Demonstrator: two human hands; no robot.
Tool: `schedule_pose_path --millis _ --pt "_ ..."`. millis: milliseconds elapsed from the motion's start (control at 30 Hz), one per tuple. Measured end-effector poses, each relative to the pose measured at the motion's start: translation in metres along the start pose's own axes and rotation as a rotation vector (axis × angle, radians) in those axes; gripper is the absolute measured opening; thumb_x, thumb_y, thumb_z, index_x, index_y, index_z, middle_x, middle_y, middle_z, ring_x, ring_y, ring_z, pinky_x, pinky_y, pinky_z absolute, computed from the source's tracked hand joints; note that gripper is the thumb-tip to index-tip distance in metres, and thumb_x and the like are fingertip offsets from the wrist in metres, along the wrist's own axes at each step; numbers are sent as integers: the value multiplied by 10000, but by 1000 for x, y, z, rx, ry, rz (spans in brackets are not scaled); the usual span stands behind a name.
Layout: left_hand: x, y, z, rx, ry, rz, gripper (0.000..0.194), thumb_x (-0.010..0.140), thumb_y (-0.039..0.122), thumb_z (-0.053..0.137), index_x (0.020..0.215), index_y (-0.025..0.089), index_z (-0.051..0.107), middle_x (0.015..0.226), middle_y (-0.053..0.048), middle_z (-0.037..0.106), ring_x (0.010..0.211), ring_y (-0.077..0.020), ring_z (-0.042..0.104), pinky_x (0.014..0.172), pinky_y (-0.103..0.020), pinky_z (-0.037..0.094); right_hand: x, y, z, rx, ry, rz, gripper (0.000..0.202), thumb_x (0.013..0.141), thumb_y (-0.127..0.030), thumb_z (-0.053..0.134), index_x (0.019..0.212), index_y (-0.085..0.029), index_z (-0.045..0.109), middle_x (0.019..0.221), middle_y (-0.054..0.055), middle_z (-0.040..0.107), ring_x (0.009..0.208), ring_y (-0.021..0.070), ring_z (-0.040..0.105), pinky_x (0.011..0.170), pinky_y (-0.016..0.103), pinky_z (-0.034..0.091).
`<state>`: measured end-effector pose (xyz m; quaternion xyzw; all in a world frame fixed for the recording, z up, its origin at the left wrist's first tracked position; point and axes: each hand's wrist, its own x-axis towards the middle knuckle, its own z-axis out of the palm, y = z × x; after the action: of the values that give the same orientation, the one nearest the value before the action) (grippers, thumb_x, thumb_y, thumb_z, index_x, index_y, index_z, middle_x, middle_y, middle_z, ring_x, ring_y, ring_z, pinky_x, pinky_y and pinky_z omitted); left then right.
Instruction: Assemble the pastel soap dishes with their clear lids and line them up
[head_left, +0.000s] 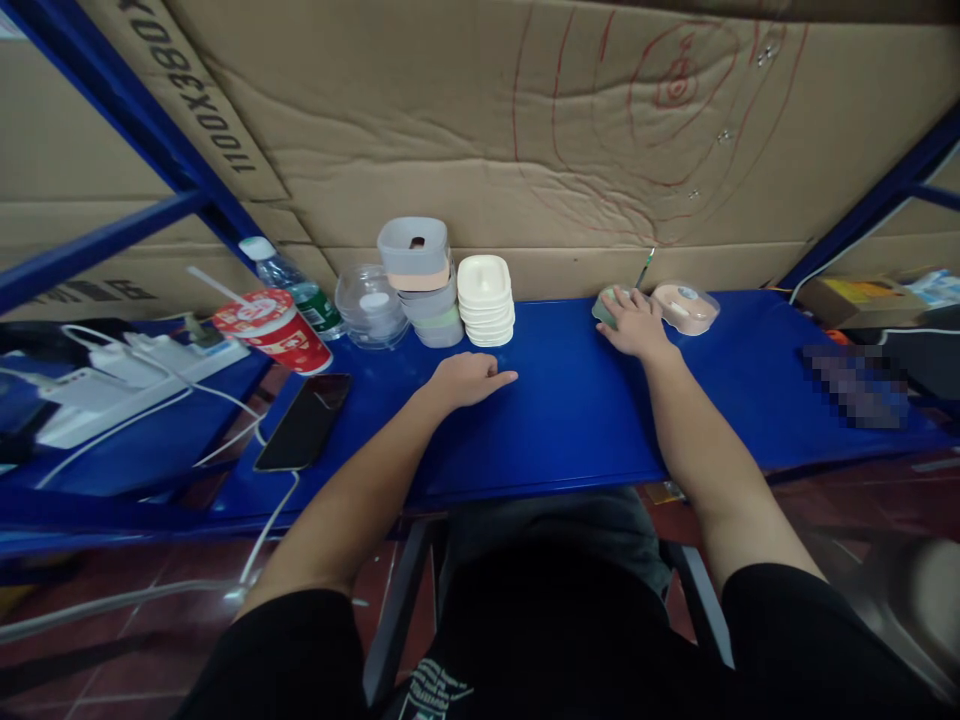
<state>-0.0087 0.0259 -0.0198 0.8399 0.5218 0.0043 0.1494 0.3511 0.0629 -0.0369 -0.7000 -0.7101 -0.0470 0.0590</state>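
Observation:
On the blue table, my left hand [471, 380] rests with its fingers curled in and its thumb stretched to the right. Just beyond it stand a stack of cream lids [487, 305] and a stack of grey food containers [417, 258], with a pale orange band under the top one. Farther right, my right hand [634, 322] reaches over a small green container [602, 310] and grips it from above, covering most of it. Beside those fingers sits a clear container with a pink part [686, 307].
Left of the stacks are clear plastic bowls [371, 308], a water bottle [307, 295], a red cup [281, 335] with a straw and a phone [304, 425]. A power strip [135, 390] with cables lies far left. A cardboard wall [420, 110] closes the back.

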Motion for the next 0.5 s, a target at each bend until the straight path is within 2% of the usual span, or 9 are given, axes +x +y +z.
schedule_pose_path --millis 100,167,267,333,400,500 --pt "1 -1 0 -18 9 17 563 966 732 474 801 229 664 857 -69 745 824 -255 680 687 -340 395 0 6 2 -9 37 103 831 1001 -624 508 1689 -186 348 1789 184 257 1630 510 186 1228 829 142" --pt "2 -3 0 -29 40 32 528 968 695 505 770 229 655 823 -60 736 779 -238 662 658 -337 372 0 12 1 7 141 147 905 968 -625 561 1684 -123 331 1771 241 265 1625 531 167 1211 847 129" --pt "3 -7 -2 -56 191 52 470 991 582 522 696 226 608 732 -41 692 706 -203 617 629 -331 337 0 13 -4 74 363 120 849 960 -549 585 1649 -94 388 1733 259 340 1621 505 206 1242 788 165" --pt "3 -10 -3 -116 329 60 438 996 533 530 691 225 596 682 -28 664 670 -185 595 626 -326 341 2 8 -5 150 441 58 732 970 -509 567 1591 -129 488 1681 238 436 1591 474 302 1255 737 231" --pt "2 -15 -5 -182 464 53 402 988 519 551 724 224 621 665 -19 663 654 -177 595 641 -320 372 3 -2 -4 243 439 -23 646 980 -494 548 1532 -159 562 1616 220 521 1530 447 415 1248 694 305" --pt "1 -23 -8 -210 680 21 374 983 503 556 769 217 665 704 -28 695 688 -180 633 697 -316 433 3 -18 5 368 315 -177 616 976 -504 558 1500 -182 597 1561 197 573 1468 401 512 1245 630 376"
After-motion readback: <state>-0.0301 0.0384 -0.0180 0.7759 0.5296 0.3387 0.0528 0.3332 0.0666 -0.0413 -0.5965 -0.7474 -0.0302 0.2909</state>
